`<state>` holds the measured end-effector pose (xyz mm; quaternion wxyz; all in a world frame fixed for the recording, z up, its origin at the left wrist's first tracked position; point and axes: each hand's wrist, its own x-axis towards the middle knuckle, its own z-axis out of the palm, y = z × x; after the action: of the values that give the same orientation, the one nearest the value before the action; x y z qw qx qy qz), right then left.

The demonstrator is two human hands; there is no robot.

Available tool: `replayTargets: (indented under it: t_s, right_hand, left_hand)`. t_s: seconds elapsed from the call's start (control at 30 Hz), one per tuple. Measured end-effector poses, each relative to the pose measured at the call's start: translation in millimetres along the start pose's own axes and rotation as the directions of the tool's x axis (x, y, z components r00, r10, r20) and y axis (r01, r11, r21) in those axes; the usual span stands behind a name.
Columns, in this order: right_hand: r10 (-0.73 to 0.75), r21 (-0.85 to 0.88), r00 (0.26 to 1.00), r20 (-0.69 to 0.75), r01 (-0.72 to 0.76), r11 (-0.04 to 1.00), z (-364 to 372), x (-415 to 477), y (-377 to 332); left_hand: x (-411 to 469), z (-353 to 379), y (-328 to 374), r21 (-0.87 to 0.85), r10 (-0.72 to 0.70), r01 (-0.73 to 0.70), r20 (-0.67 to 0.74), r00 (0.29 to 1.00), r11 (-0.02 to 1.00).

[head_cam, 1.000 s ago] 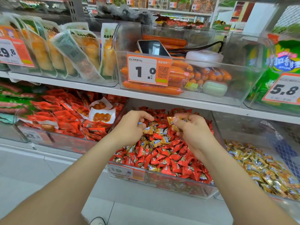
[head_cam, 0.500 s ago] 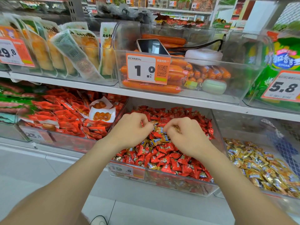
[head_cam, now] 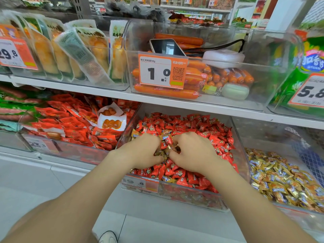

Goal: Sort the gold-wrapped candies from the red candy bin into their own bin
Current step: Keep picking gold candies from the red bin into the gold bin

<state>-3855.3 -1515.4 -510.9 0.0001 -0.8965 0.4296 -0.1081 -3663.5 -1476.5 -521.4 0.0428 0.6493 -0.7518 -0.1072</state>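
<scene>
Honestly looks only partway done: left hand [head_cam: 142,151] and right hand [head_cam: 194,155] both have fingers curled round a clump of small gold-wrapped candies [head_cam: 165,152] mid-frame in the clear plastic red candy bin [head_cam: 184,195], more strays sit near its front, and the clear gold candy bin [head_cam: 263,135] at lower right is already well stocked.

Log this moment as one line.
phase: picking; left hand: grips gold candies; right hand: grips gold candies; place: red candy bin; gold bin: right neighbour

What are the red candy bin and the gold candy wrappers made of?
Red candy bin: clear rigid plastic, glossy; candies show through its walls. Gold-wrapped candies: wrappers look like metallised film or foil, shiny and crinkled; which, I can't tell.
</scene>
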Motion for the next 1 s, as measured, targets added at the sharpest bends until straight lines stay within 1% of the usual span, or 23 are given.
replayTargets:
  t_s: [0.07, 0.17, 0.27, 0.33, 0.4, 0.47, 0.6, 0.63, 0.67, 0.73, 0.77, 0.83, 0.9, 0.93, 1.0]
  right_hand:
    - [0.003, 0.019, 1.0, 0.009, -0.003, 1.0, -1, 0, 3]
    - [-0.002, 0.071, 1.0, 0.026, 0.0, 0.998, -6, -3, 9]
    - [0.005, 0.173, 1.0, -0.013, -0.003, 0.985, -14, -10, 16]
    - [0.043, 0.287, 0.999, -0.033, -0.032, 0.957, -22, -15, 21]
    - [0.103, 0.439, 0.994, -0.043, -0.074, 0.895, -30, -21, 23]
    - [0.163, 0.542, 0.985, -0.057, -0.106, 0.834, -36, -26, 25]
    - [0.233, 0.607, 0.972, -0.023, -0.172, 0.776, -46, -33, 26]
    - [0.253, 0.656, 0.967, 0.01, -0.198, 0.728, -49, -35, 26]
    - [0.282, 0.73, 0.958, 0.059, -0.234, 0.643, -51, -38, 26]
    - [0.317, 0.861, 0.933, 0.167, -0.295, 0.414, -57, -45, 29]
    - [0.319, 0.894, 0.924, 0.21, -0.314, 0.321, -61, -50, 32]
    - [0.323, 0.918, 0.904, 0.28, -0.351, 0.184, -71, -61, 45]
    - [0.36, 0.917, 0.869, 0.339, -0.391, 0.08, -81, -74, 65]
    - [0.389, 0.913, 0.849, 0.357, -0.406, 0.049, -85, -82, 76]
    - [0.459, 0.903, 0.811, 0.363, -0.427, 0.041, -88, -100, 101]
  left_hand:
    - [0, 1, 4, -0.04, 0.026, -0.027, -0.031, 0.999, 0.999]
    - [0, 4, 8, -0.026, 0.047, -0.049, -0.052, 0.998, 0.998]
    - [2, 5, 10, -0.004, 0.018, -0.018, -0.045, 0.999, 1.0]
    - [2, 4, 10, -0.009, 0.03, -0.03, -0.057, 0.998, 0.999]
    - [0, 2, 10, -0.062, 0.043, -0.048, -0.085, 0.995, 0.997]
    - [-4, -2, 10, -0.156, 0.033, -0.055, -0.138, 0.99, 0.986]
    - [-15, -10, 13, -0.329, -0.07, -0.029, -0.284, 0.956, 0.944]
    - [-17, -12, 17, -0.373, -0.105, -0.023, -0.32, 0.941, 0.928]
    - [-20, -13, 22, -0.416, -0.14, -0.022, -0.355, 0.924, 0.909]
    - [-25, -15, 36, -0.499, -0.199, -0.037, -0.412, 0.889, 0.866]
    - [-28, -15, 45, -0.536, -0.217, -0.055, -0.431, 0.876, 0.842]
    - [-37, -14, 64, -0.608, -0.214, -0.107, -0.43, 0.877, 0.787]
    - [-48, -9, 86, -0.674, -0.179, -0.138, -0.378, 0.908, 0.726]
    - [-53, -7, 97, -0.692, -0.163, -0.138, -0.351, 0.922, 0.708]
    - [-58, -2, 120, -0.699, -0.117, -0.154, -0.324, 0.939, 0.698]
